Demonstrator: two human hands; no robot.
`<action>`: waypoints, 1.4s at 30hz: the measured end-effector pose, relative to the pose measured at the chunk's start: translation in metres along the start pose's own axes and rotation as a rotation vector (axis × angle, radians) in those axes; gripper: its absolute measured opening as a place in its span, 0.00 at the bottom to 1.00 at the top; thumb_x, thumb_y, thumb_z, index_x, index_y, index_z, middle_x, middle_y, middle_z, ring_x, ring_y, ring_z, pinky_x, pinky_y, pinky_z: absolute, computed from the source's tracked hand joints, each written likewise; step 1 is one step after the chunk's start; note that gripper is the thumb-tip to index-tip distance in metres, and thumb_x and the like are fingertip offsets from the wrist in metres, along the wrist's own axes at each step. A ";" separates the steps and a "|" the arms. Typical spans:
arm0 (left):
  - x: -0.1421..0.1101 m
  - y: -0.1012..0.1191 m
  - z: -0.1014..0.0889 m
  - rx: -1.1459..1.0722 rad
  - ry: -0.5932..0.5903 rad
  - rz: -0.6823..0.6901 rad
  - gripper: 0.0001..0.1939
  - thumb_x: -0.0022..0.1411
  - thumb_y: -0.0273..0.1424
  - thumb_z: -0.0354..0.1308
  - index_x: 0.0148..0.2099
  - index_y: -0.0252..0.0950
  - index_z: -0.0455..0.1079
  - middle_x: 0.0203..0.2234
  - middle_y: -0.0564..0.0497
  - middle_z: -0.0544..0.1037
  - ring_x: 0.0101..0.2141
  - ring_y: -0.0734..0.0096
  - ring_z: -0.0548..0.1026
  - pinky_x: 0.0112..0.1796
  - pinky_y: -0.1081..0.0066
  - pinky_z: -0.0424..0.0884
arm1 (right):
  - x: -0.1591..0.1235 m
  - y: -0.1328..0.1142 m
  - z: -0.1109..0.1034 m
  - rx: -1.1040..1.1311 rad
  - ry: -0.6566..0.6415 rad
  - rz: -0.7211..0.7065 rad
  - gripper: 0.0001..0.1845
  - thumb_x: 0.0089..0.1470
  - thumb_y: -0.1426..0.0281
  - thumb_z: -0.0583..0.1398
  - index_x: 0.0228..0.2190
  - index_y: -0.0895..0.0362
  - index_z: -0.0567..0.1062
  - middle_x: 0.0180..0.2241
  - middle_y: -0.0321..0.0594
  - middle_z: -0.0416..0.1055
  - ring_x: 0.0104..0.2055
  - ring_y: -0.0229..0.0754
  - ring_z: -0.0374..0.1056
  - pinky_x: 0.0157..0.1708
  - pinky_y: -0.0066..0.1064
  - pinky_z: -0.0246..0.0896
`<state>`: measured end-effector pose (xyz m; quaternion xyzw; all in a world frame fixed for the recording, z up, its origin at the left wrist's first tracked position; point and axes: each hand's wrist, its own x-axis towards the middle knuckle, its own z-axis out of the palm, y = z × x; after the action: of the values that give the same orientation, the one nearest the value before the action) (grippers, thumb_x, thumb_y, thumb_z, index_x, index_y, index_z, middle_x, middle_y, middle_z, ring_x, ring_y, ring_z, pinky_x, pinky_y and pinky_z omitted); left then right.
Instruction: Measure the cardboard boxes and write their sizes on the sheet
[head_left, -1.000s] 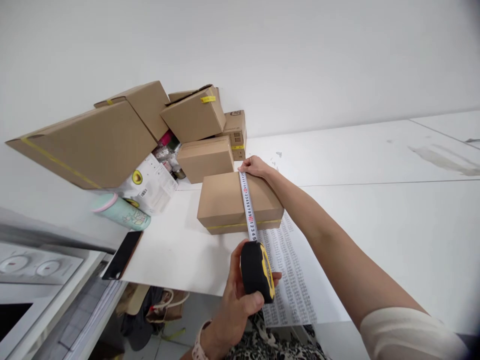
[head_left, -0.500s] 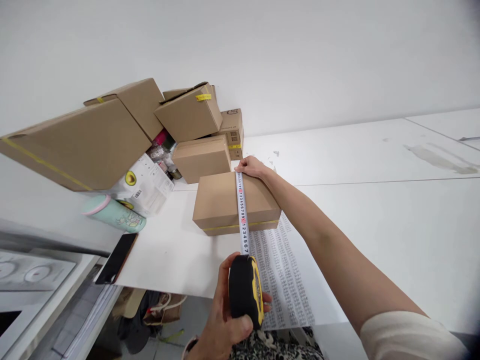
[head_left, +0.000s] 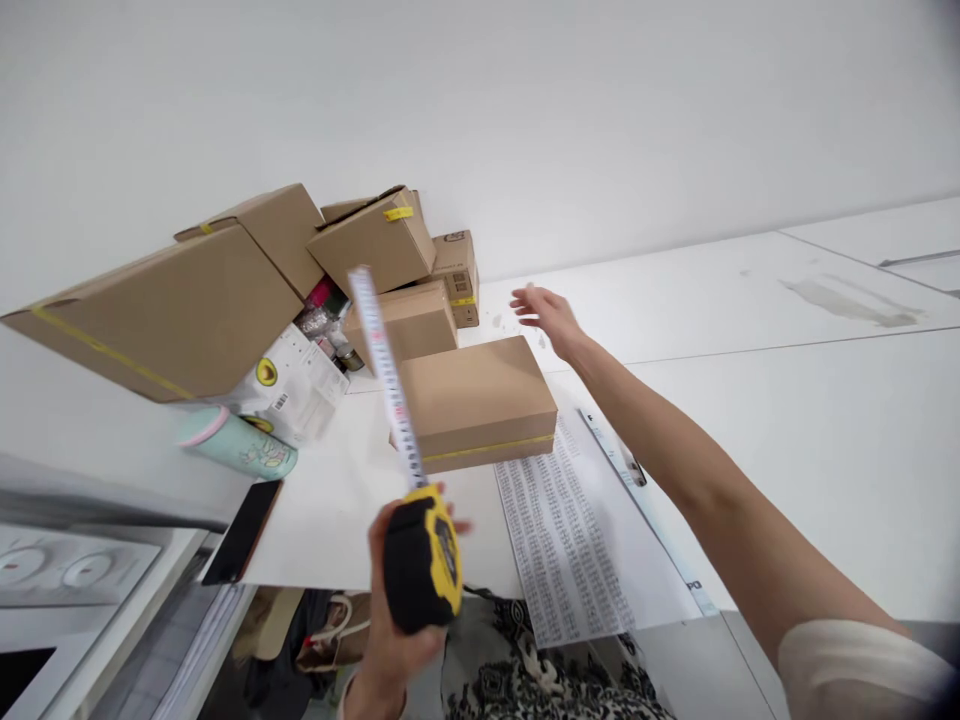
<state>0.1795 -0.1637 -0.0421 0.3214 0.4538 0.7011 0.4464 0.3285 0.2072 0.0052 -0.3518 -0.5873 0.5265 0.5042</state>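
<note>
Evidently, the tape (head_left: 421, 560) is being held above the near table edge (head_left: 322, 578) by its likely solid case, a surer grip than the probably springy blade (head_left: 387, 380), the left hand's (head_left: 390, 650) fingers being curled round it and the right hand's (head_left: 555, 322) slightly spread.

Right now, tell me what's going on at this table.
The left hand holds a black-and-yellow tape measure, its blade extended and slanting up. The right hand is empty, raised beyond a closed cardboard box. That box sits partly over a printed sheet, with more cardboard boxes piled to its left.
</note>
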 end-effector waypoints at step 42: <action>-0.044 0.029 0.065 -0.038 -0.075 -0.129 0.48 0.38 0.49 0.75 0.61 0.49 0.62 0.56 0.40 0.72 0.52 0.37 0.74 0.51 0.48 0.72 | -0.149 -0.012 -0.020 -0.388 -0.122 0.219 0.33 0.57 0.54 0.57 0.60 0.54 0.64 0.61 0.50 0.63 0.40 0.46 0.70 0.30 0.37 0.70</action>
<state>0.2430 -0.1871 0.0076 0.3091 0.4431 0.6667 0.5134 0.3859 0.0699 -0.0175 -0.4713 -0.6651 0.4755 0.3307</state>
